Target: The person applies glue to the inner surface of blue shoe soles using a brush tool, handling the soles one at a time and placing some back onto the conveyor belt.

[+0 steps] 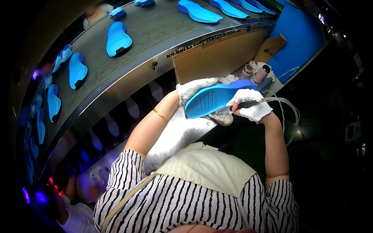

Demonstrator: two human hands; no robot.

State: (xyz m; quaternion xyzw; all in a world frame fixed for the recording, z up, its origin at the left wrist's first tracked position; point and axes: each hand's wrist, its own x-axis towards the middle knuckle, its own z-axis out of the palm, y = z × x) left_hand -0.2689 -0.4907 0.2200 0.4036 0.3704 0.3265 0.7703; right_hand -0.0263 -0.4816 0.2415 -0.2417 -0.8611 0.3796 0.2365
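Note:
A blue shoe sole (211, 100) with a grooved inner face lies tilted between my hands. My left hand (197, 86), in a white glove, grips it by the far left edge, with the fingers partly hidden behind it. My right hand (254, 112), in a white glove with bare fingertips, is closed round a slim black-handled tool (248, 104). A clear tube (281, 99) runs from the tool's back end and loops down to the right. The tool's tip is at the sole's near right edge; I cannot tell if it touches.
A dark conveyor belt (151, 33) with a metal edge curves along the left and far side, carrying several blue soles (118, 39). Beyond my hands stand a cardboard sheet (217, 56), a spool (262, 73) and a blue panel (301, 33). Another person (77, 213) is at lower left.

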